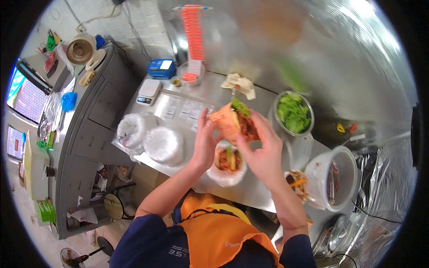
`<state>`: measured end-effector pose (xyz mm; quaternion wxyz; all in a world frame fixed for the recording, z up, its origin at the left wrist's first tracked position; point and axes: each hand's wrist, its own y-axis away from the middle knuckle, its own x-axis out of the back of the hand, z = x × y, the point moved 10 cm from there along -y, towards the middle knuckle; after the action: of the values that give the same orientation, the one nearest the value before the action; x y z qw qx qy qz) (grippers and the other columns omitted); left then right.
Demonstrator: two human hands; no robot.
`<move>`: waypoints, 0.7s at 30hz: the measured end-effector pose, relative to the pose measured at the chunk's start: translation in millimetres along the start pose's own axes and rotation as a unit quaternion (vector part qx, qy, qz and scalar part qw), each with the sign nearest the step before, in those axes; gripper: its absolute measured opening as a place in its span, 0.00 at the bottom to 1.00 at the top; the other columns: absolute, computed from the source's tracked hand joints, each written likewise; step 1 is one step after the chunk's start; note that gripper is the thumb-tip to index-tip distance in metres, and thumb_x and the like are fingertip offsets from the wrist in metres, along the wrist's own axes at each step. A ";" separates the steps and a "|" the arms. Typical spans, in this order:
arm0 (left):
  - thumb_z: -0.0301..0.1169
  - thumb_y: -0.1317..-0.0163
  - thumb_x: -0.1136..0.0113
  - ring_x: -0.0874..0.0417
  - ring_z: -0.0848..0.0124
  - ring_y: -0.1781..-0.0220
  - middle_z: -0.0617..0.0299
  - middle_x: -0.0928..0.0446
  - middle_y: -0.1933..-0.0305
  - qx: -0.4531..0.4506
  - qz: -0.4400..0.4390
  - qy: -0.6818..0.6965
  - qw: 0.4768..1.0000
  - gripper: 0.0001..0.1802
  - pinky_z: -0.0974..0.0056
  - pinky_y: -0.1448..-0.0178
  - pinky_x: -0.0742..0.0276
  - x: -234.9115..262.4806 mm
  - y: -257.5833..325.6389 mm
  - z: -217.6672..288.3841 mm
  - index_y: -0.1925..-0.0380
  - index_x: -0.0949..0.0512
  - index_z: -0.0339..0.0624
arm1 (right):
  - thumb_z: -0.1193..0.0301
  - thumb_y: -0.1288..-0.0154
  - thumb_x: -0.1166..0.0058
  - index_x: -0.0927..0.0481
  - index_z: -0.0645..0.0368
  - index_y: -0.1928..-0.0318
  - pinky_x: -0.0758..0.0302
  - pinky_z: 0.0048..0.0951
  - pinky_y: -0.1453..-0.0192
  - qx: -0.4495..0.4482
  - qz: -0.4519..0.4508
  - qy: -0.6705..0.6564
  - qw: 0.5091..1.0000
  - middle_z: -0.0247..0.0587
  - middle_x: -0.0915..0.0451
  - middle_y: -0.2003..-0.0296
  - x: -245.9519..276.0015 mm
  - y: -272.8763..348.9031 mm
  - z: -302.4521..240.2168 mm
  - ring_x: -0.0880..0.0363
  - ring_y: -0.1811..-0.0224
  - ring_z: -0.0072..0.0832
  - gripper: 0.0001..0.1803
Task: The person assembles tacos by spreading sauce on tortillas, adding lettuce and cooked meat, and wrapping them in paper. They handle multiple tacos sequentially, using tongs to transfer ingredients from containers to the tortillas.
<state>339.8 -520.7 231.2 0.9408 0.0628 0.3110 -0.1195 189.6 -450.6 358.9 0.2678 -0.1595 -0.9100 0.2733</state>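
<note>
Above the middle of the steel table I hold a filled sandwich point(245, 125), with green lettuce at its top and reddish-brown filling, partly in an orange paper wrapper point(226, 122). My left hand point(205, 142) is closed on the wrapper's left side. From the right, my right hand point(264, 147) grips the sandwich, thumb in front and fingers behind. Right below the hands stands a bowl lined with clear plastic point(227, 178), holding reddish filling and a yellow-green piece. The fingertips of both hands are partly hidden behind the wrapper.
A steel bowl of lettuce point(309, 127) stands at the right, with a large white tub point(318, 178) nearer me. Plastic-wrapped bowls point(163, 145), a white scale point(149, 91) and a blue box point(161, 69) are at the left. A cloth point(239, 85) lies at the back.
</note>
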 end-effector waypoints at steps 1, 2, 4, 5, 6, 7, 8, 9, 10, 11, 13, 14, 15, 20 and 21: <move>0.46 0.15 0.55 0.30 0.62 0.22 0.54 0.35 0.21 0.072 -0.021 0.044 0.996 0.32 0.52 0.24 0.27 32.0 -11.4 9.9 0.21 0.44 0.40 | 0.69 0.39 0.25 0.21 0.66 0.37 0.16 0.40 0.39 0.018 -0.024 0.025 0.999 0.57 0.17 0.41 -45.7 -14.4 -14.1 0.14 0.42 0.50 0.31; 0.46 0.14 0.57 0.26 0.65 0.28 0.56 0.30 0.28 0.033 0.004 0.023 0.999 0.29 0.55 0.26 0.26 68.0 -26.5 30.0 0.24 0.40 0.39 | 0.68 0.39 0.25 0.22 0.66 0.38 0.16 0.41 0.40 -0.018 -0.048 -0.008 0.999 0.56 0.17 0.43 -93.6 -25.8 -13.3 0.13 0.44 0.49 0.31; 0.43 0.12 0.59 0.22 0.71 0.34 0.55 0.23 0.36 -0.072 0.074 -0.070 0.992 0.25 0.62 0.31 0.23 144.8 -55.7 70.3 0.27 0.37 0.37 | 0.67 0.39 0.25 0.23 0.65 0.38 0.14 0.41 0.46 -0.068 -0.069 -0.057 0.994 0.54 0.16 0.46 -186.8 -41.7 -13.7 0.11 0.49 0.47 0.32; 0.40 0.13 0.55 0.22 0.73 0.38 0.53 0.23 0.39 -0.117 0.091 -0.085 0.985 0.24 0.65 0.35 0.22 179.8 -73.8 93.2 0.27 0.37 0.37 | 0.66 0.38 0.25 0.21 0.66 0.40 0.14 0.38 0.50 -0.068 -0.051 -0.062 0.994 0.52 0.14 0.51 -231.0 -51.8 -7.0 0.10 0.52 0.45 0.30; 0.38 0.14 0.53 0.22 0.73 0.41 0.53 0.24 0.40 -0.131 0.107 -0.149 0.974 0.24 0.66 0.37 0.22 213.0 -91.1 107.4 0.27 0.37 0.36 | 0.65 0.38 0.24 0.20 0.66 0.42 0.15 0.37 0.51 -0.128 -0.051 -0.057 0.989 0.52 0.13 0.54 -271.5 -57.6 9.3 0.10 0.54 0.44 0.29; 0.36 0.15 0.51 0.21 0.74 0.43 0.53 0.24 0.41 -0.146 0.119 -0.217 0.958 0.24 0.67 0.38 0.23 241.0 -112.6 125.4 0.27 0.38 0.36 | 0.64 0.39 0.24 0.18 0.67 0.43 0.15 0.35 0.52 -0.186 -0.047 -0.055 0.980 0.51 0.12 0.58 -308.2 -67.4 24.5 0.09 0.55 0.43 0.28; 0.37 0.17 0.46 0.20 0.74 0.51 0.57 0.22 0.49 -0.157 0.158 -0.225 0.949 0.26 0.67 0.45 0.22 273.2 -124.5 132.0 0.28 0.37 0.34 | 0.64 0.36 0.25 0.17 0.70 0.47 0.16 0.32 0.52 -0.254 -0.038 -0.104 0.961 0.48 0.11 0.64 -346.2 -64.5 48.3 0.10 0.59 0.35 0.25; 0.37 0.18 0.45 0.19 0.73 0.53 0.58 0.21 0.53 -0.129 0.169 -0.253 0.944 0.27 0.66 0.47 0.22 303.7 -144.3 135.3 0.28 0.37 0.34 | 0.65 0.35 0.26 0.17 0.71 0.47 0.17 0.31 0.52 -0.292 -0.027 -0.160 0.942 0.47 0.11 0.62 -384.9 -59.1 74.9 0.11 0.59 0.32 0.24; 0.38 0.19 0.43 0.19 0.72 0.55 0.58 0.19 0.57 -0.105 0.178 -0.285 0.936 0.27 0.65 0.48 0.21 337.0 -162.7 144.8 0.29 0.36 0.33 | 0.65 0.34 0.26 0.17 0.72 0.47 0.17 0.30 0.52 -0.326 -0.013 -0.220 0.919 0.46 0.11 0.61 -422.5 -51.8 101.2 0.12 0.59 0.29 0.24; 0.39 0.19 0.42 0.18 0.71 0.58 0.58 0.18 0.60 -0.083 0.190 -0.314 0.926 0.28 0.65 0.50 0.21 372.3 -180.6 152.5 0.30 0.35 0.33 | 0.66 0.33 0.27 0.16 0.72 0.47 0.18 0.29 0.52 -0.356 -0.003 -0.279 0.892 0.45 0.11 0.60 -455.9 -51.9 113.7 0.13 0.59 0.25 0.23; 0.40 0.21 0.39 0.17 0.66 0.65 0.57 0.18 0.70 -0.088 0.199 -0.442 0.870 0.28 0.60 0.54 0.21 425.8 -216.8 171.3 0.32 0.33 0.32 | 0.69 0.31 0.28 0.16 0.72 0.47 0.20 0.27 0.49 -0.440 0.036 -0.331 0.834 0.40 0.13 0.54 -508.5 -58.9 121.2 0.16 0.55 0.21 0.21; 0.38 0.21 0.41 0.16 0.60 0.67 0.51 0.18 0.70 -0.095 0.198 -0.480 0.850 0.25 0.57 0.54 0.21 438.7 -231.0 177.4 0.35 0.30 0.32 | 0.70 0.31 0.28 0.17 0.71 0.45 0.20 0.27 0.46 -0.464 0.052 -0.337 0.817 0.40 0.13 0.52 -532.9 -55.7 140.5 0.16 0.52 0.22 0.21; 0.38 0.21 0.41 0.16 0.60 0.66 0.51 0.17 0.68 -0.088 0.202 -0.511 0.831 0.24 0.56 0.54 0.21 455.9 -245.7 180.1 0.36 0.29 0.32 | 0.72 0.31 0.29 0.18 0.71 0.43 0.21 0.27 0.43 -0.490 0.066 -0.345 0.798 0.40 0.13 0.50 -556.6 -50.0 160.5 0.16 0.49 0.23 0.21; 0.31 0.22 0.43 0.13 0.51 0.48 0.46 0.14 0.49 -0.178 0.117 -0.632 0.745 0.22 0.53 0.46 0.19 523.3 -310.7 154.7 0.34 0.26 0.33 | 0.67 0.32 0.26 0.16 0.70 0.44 0.22 0.28 0.43 -0.530 0.180 -0.273 0.783 0.41 0.13 0.52 -625.2 -47.2 241.4 0.17 0.52 0.24 0.23; 0.30 0.23 0.44 0.14 0.49 0.45 0.44 0.15 0.46 -0.223 0.069 -0.653 0.721 0.23 0.52 0.45 0.19 520.4 -316.3 143.3 0.32 0.26 0.33 | 0.66 0.32 0.26 0.16 0.70 0.45 0.22 0.28 0.43 -0.525 0.208 -0.267 0.781 0.41 0.13 0.53 -639.2 -41.2 256.6 0.17 0.52 0.25 0.23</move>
<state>742.9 -949.7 19.5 0.9031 -0.2217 -0.3677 0.0070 551.2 -868.4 -54.4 -0.1740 -0.3817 -0.8925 -0.1657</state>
